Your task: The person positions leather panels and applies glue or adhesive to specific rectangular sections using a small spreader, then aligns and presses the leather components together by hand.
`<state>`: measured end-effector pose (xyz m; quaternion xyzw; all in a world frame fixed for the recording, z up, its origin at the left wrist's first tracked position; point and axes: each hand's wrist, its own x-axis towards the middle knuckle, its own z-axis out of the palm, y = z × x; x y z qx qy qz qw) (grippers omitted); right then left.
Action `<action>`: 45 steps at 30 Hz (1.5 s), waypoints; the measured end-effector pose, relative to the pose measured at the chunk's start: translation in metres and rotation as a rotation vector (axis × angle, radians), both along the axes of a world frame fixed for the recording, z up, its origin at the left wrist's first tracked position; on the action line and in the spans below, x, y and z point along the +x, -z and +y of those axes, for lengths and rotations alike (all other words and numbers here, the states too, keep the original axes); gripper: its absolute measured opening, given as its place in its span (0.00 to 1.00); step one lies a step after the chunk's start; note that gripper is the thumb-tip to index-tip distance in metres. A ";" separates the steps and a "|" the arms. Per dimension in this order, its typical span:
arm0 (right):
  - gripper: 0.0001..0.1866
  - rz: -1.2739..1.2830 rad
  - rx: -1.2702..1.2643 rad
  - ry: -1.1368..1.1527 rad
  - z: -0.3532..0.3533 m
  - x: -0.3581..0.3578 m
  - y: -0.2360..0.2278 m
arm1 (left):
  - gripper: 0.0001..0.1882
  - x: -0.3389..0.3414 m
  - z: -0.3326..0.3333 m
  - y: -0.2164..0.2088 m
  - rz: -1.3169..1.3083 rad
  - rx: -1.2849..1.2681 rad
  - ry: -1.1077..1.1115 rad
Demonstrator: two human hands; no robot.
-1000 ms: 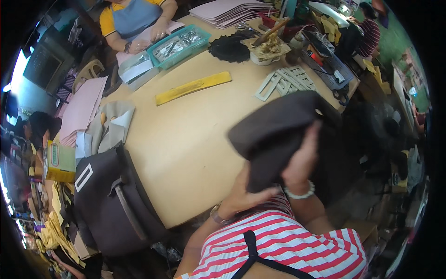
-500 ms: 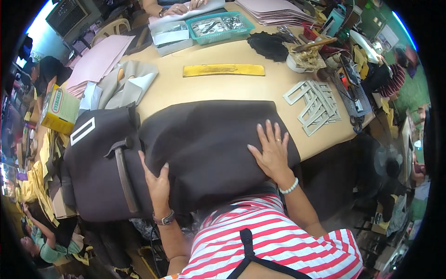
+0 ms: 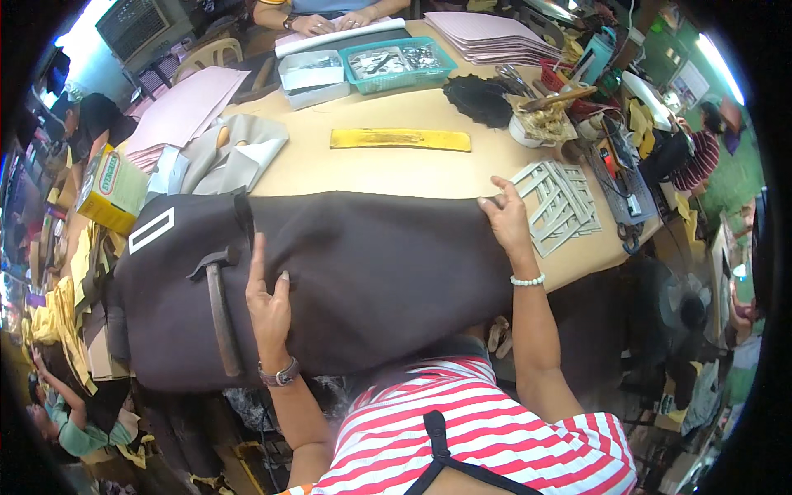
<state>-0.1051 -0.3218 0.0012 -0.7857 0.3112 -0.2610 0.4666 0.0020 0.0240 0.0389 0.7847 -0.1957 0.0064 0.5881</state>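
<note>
i see a yellow carton (image 3: 113, 188) with a red-and-green oval label on its side, at the table's left edge, tilted. a white rectangular outline patch (image 3: 152, 230) sits on the dark fabric (image 3: 371, 272) just right of the carton. a grey box-shaped unit (image 3: 136, 23), possibly a monitor, stands at top left.

Matt black fabric sheet (image 3: 371, 272) lies on a smooth tan tabletop (image 3: 396, 169)

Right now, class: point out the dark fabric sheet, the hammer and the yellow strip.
dark fabric sheet (image 3: 379, 264): head view, its flat middle.
hammer (image 3: 221, 318): head view, middle of its handle.
yellow strip (image 3: 400, 139): head view, its centre.
</note>
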 end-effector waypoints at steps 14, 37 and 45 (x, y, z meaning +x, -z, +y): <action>0.20 0.109 -0.690 -0.058 0.002 -0.040 0.015 | 0.34 -0.022 -0.004 0.022 -0.032 0.634 -0.077; 0.17 0.077 -0.814 -0.280 0.005 0.031 -0.010 | 0.39 -0.106 -0.040 0.060 -0.352 0.837 0.399; 0.19 0.070 -0.981 -0.257 -0.031 0.196 0.051 | 0.40 -0.112 -0.042 0.063 -0.374 0.809 0.386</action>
